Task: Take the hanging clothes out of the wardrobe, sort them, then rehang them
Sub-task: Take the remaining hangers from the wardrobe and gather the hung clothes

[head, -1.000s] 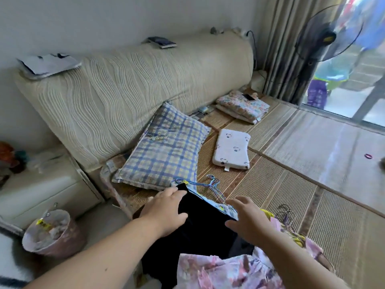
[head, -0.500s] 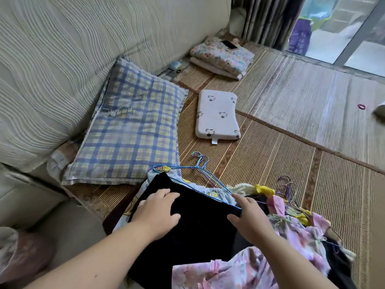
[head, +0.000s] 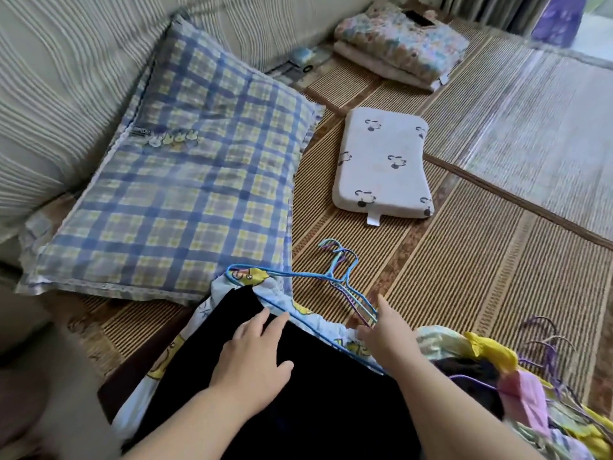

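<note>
Left hand: the left hand [head: 255,355] is laid flat on the black garment [head: 308,403], fingers straight and slightly spread, nothing gripped.
Right hand: the right hand [head: 386,338] is stretched toward 12 o'clock, its forefinger straight at the lower wires of the hangers; the other fingers are tucked under, and whether anything is pinched cannot be told.
Black garment: soft, matt, dark cloth is spread at 6 o'clock, over a white printed cloth [head: 300,307] with yellow cartoon figures.
Hangers: thin wire hangers [head: 348,292], blue on top with other colours bundled beneath, are threaded into the printed cloth, hooks pointing to 12 o'clock.
Clothes pile: a crumpled pile [head: 481,353] of yellow, pink and floral fabric is heaped at 4 o'clock, with purple wire hooks [head: 544,343] sticking out of it.
Mat: a ribbed woven mat [head: 464,260] with brown band edges covers the bed; bare mat is seen from 1 to 3 o'clock.
Pillows: a plump blue-and-yellow checked pillow [head: 185,180] lies at 10 o'clock, its corner beside the printed cloth; a flat, rounded white pillow [head: 381,164] lies at 12 o'clock, well apart.
Far edge: a folded floral blanket [head: 401,44] is stacked at 1 o'clock.
</note>
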`<state>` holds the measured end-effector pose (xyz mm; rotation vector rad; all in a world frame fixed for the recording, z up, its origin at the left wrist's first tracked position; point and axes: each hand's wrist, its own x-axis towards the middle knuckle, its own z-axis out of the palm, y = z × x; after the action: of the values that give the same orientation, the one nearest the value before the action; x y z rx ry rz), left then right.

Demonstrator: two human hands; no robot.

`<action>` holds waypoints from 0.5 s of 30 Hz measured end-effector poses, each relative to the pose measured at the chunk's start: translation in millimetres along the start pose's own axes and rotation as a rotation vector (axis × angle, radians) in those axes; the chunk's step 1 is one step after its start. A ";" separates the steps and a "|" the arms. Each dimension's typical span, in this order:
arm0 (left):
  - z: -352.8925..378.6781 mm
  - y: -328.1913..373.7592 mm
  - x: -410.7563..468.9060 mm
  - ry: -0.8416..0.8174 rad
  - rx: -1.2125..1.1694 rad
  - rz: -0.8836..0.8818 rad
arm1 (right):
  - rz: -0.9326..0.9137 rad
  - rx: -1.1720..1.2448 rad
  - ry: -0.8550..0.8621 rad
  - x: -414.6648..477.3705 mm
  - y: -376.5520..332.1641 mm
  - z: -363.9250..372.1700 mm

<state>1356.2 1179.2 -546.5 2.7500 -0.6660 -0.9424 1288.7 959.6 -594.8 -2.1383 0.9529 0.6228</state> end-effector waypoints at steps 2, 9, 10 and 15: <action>7.2 -4.1 7.1 -0.009 0.022 0.004 | -0.016 -0.041 -0.047 20.3 -4.1 7.8; 7.2 -7.4 18.0 -0.031 0.050 0.011 | -0.016 0.070 -0.033 42.1 -3.7 -2.3; 3.4 -7.4 17.1 -0.044 0.046 0.009 | -0.043 0.126 -0.043 37.0 -5.2 -8.5; -29.2 -0.9 1.2 -0.065 0.020 0.026 | -0.120 0.046 -0.064 0.1 -21.3 -31.4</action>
<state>1375.3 1179.6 -524.4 2.7319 -0.7236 -1.0296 1309.6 946.0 -566.3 -2.1048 0.7913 0.6001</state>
